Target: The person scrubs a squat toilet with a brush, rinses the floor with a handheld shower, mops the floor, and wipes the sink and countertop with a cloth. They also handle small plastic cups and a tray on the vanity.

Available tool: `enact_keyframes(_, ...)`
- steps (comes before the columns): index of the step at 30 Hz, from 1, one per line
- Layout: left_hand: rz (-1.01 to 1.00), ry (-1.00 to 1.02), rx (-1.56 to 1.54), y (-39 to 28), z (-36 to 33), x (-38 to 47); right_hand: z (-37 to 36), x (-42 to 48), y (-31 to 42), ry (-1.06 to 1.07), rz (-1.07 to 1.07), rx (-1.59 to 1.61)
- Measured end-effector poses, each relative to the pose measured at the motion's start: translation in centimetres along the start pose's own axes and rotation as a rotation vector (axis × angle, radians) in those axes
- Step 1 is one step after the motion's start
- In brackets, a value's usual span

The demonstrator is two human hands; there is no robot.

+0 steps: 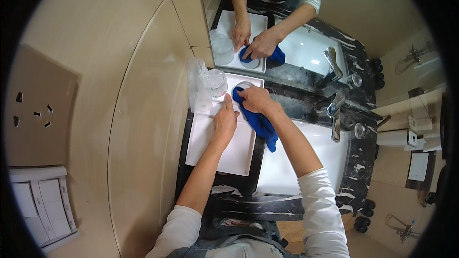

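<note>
My right hand [255,99] grips a blue cloth [259,122] and presses a bunched end onto a round recess [245,84] at the far end of a white tray [222,147]. The cloth's loose end trails over the tray's side to the sink's edge. My left hand [226,120] rests on the tray with its index finger stretched out and its thumb apart, holding nothing. Just beyond that fingertip stands a clear drinking glass [216,82], apparently upside down. Clear plastic wrap [196,86] lies against the glass, by the wall.
A white basin [283,172] with a chrome faucet [335,113] is set into the black marbled counter [294,96] on the right. A small glass [359,130] stands past the faucet. The mirror [344,3] rises behind the counter; a tiled wall [143,114] borders the left.
</note>
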State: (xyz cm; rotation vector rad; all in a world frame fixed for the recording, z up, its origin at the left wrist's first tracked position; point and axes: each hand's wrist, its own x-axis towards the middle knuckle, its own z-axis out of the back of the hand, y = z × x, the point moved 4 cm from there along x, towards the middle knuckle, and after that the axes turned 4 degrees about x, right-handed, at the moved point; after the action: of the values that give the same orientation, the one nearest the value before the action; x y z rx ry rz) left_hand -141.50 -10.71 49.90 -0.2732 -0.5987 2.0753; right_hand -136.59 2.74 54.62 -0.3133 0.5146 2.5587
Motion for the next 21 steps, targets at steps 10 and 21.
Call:
enact_keyframes(10, -0.010, -0.076, 0.030, -0.7, 0.0, -0.3, -0.2, 0.3, 1.0, -0.307, 0.186, -0.129)
enact_keyframes(21, 0.159, -0.069, 0.055, -0.5, 1.6, -1.3, 2.7, -2.6, 0.3, -0.151, 0.043, -0.190)
